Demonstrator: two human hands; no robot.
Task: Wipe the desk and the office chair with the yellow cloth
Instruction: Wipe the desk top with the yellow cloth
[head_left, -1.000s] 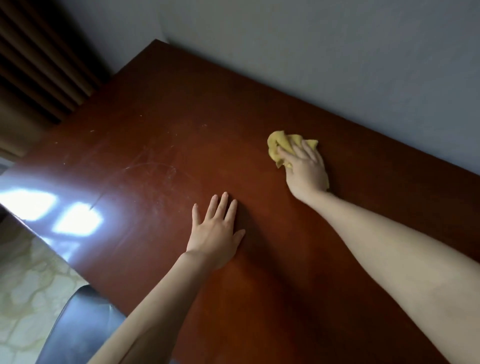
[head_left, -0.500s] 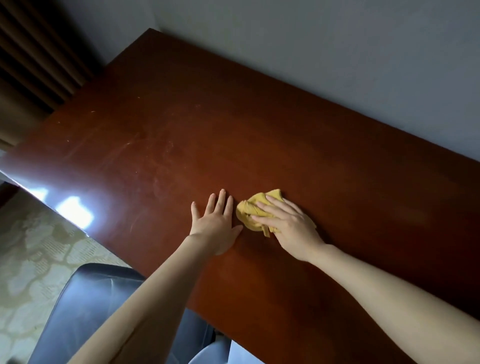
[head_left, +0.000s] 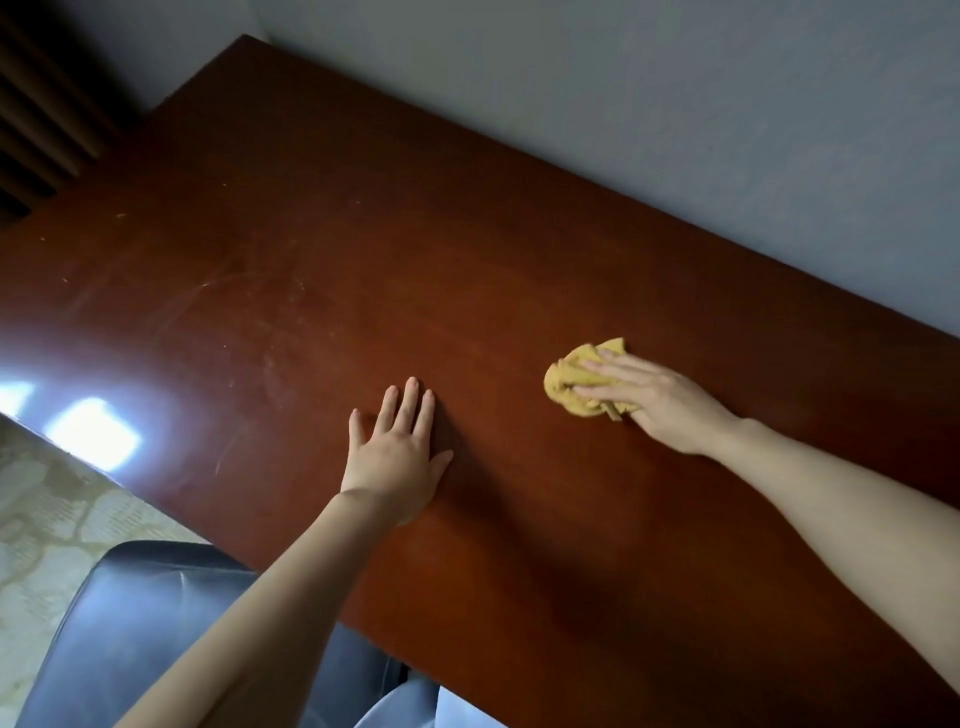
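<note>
Compared with half a second earlier, the crumpled yellow cloth and the right hand are now lying right of centre, well apart from the left hand, which they were nearly touching then. The left hand is staying where it was.

The glossy reddish-brown wooden desk is filling most of the frame, running from upper left to lower right against a plain grey wall. A bright patch of reflected light is glaring on its left edge, and faint smears are showing on the polish nearby. Dark ribbed curtain folds are hanging at upper left. A pale patterned floor is showing at lower left, beside the dark leather office chair.

The right hand is pressing the cloth onto the desktop with fingers laid nearly straight across it, its thumb hidden. The left hand is resting palm-down on the desktop, fingers extended and slightly spread, holding nothing.
</note>
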